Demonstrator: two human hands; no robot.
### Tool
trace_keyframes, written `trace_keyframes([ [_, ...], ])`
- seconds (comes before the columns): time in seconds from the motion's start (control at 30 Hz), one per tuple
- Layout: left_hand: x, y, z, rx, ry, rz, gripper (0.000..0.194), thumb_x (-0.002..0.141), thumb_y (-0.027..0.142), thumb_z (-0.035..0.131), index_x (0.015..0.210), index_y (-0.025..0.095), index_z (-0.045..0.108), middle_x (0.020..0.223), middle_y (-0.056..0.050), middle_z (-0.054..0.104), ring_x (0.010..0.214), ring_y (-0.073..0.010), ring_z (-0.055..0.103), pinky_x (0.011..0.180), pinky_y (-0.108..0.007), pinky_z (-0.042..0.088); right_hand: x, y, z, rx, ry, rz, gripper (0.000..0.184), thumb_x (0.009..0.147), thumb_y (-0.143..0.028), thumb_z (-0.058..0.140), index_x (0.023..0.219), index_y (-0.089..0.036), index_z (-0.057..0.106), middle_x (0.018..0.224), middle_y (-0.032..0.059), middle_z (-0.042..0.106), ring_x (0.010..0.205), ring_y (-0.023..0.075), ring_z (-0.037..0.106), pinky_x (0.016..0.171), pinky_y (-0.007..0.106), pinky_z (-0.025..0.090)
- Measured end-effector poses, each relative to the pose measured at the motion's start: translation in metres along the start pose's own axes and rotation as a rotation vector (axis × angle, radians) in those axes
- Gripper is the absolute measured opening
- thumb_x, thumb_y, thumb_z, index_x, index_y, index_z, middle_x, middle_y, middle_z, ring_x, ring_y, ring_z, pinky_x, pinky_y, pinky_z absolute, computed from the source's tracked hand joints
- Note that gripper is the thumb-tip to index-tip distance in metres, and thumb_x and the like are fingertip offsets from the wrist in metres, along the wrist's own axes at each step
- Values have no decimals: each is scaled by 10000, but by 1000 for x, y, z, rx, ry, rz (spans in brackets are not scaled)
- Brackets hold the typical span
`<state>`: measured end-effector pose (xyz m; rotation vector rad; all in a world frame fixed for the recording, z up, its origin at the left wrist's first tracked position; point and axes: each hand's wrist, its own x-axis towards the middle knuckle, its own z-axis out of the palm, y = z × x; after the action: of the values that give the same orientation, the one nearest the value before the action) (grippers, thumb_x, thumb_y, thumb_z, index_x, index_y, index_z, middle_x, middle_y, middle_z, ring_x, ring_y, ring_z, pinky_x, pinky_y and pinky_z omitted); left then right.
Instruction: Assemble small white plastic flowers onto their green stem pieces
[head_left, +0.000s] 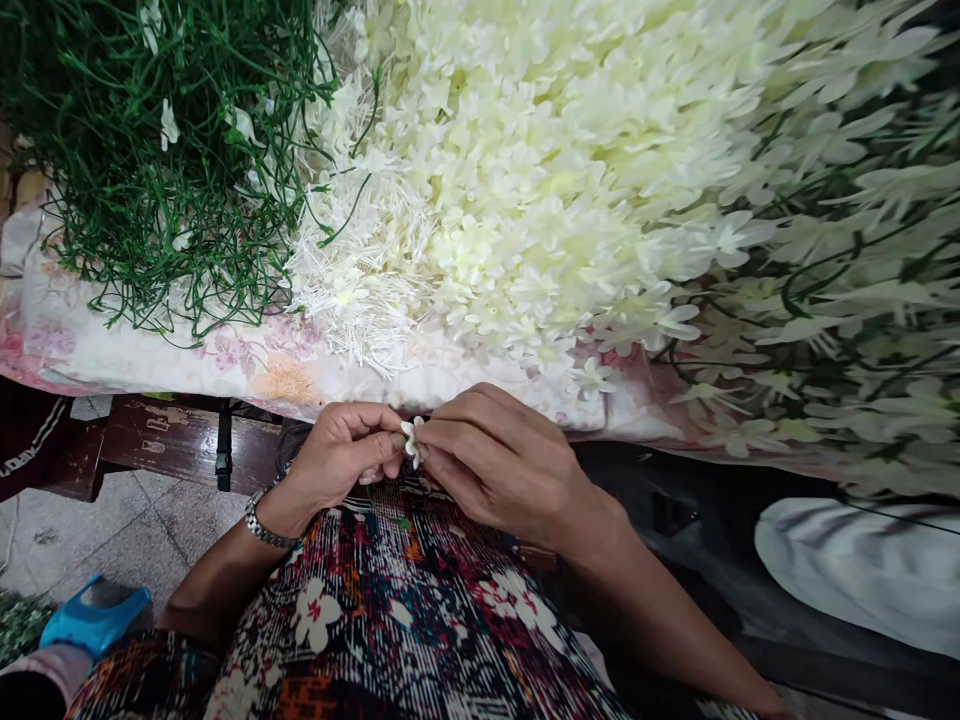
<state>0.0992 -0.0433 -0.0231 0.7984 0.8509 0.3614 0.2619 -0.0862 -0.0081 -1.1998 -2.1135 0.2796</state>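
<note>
My left hand [341, 455] and my right hand [495, 460] meet over my lap, just below the table's edge. Both pinch one small white artificial flower [410, 438] between their fingertips. A metal watch [264, 520] sits on my left wrist. Straight ahead on the table lies a big heap of cream-white flower heads [555, 170]. Beside it, to the left, lies a bundle of thin white stamen pieces [352, 270]. A tangle of green plastic stems [165, 150] fills the table's far left.
A floral cloth [247, 360] covers the table, with a dark wooden bench [180, 440] under its edge. Assembled white sprays on green stems [847, 300] pile up at the right. A white bag [862, 570] lies lower right. A blue sandal [94, 620] rests on the tiled floor.
</note>
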Motion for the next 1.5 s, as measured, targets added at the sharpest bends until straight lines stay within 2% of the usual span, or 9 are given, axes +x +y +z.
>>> trace_keyframes([
  [0.1, 1, 1, 1, 38, 14, 0, 151, 676, 268, 566, 658, 118, 555, 465, 37, 487, 341, -4, 310, 335, -143, 191, 1, 2, 0, -32, -23, 2, 101, 702, -90, 551, 802, -102, 560, 703, 60, 539, 684, 131, 463, 617, 278, 430],
  [0.3, 0, 9, 1, 319, 7, 163, 111, 711, 178, 501, 636, 112, 551, 511, 26, 493, 469, -40, 418, 441, -152, 313, 2, 4, -2, -34, -70, 9, 86, 715, -105, 541, 793, -118, 572, 673, 47, 524, 662, 124, 446, 595, 270, 409],
  [0.4, -2, 11, 2, 509, 24, 287, 99, 725, 148, 492, 657, 118, 558, 535, 25, 494, 516, -56, 433, 499, -173, 346, 1, 4, -2, -16, -57, 22, 82, 722, -104, 531, 792, -123, 569, 672, 41, 519, 660, 118, 441, 597, 263, 404],
  [0.57, -3, 7, 4, 806, 137, 551, 131, 765, 130, 460, 692, 139, 569, 594, 13, 534, 564, -73, 463, 554, -194, 370, 0, 3, -1, -6, -2, 59, 131, 725, -102, 527, 848, -130, 559, 740, 49, 531, 714, 125, 460, 633, 267, 415],
  [0.7, -4, 4, 4, 851, 177, 633, 125, 772, 119, 457, 741, 148, 575, 652, -3, 569, 607, -84, 502, 585, -201, 397, 1, 1, -3, -7, 9, 63, 142, 729, -104, 519, 864, -138, 551, 749, 44, 538, 703, 119, 458, 634, 266, 414],
  [1.03, -2, -3, 2, 1002, 217, 871, 148, 751, 63, 442, 798, 144, 556, 634, -13, 528, 596, -95, 482, 554, -215, 407, 3, 1, 0, 13, 0, 95, 73, 729, -93, 507, 780, -125, 550, 694, 47, 546, 681, 126, 478, 617, 269, 429],
  [1.17, 1, -5, 2, 1085, 237, 916, 153, 745, 44, 439, 819, 128, 544, 646, -21, 523, 605, -99, 473, 549, -216, 408, 0, 3, 6, 43, 36, 109, 84, 716, -70, 515, 783, -109, 545, 699, 55, 550, 682, 124, 485, 615, 260, 441],
  [1.5, 5, -5, 3, 1205, 231, 912, 164, 752, 45, 406, 697, 123, 539, 580, -17, 483, 563, -104, 431, 512, -221, 366, 0, 7, 11, 73, 28, 102, 94, 741, -67, 478, 789, -124, 535, 675, 43, 536, 678, 117, 488, 602, 250, 452],
])
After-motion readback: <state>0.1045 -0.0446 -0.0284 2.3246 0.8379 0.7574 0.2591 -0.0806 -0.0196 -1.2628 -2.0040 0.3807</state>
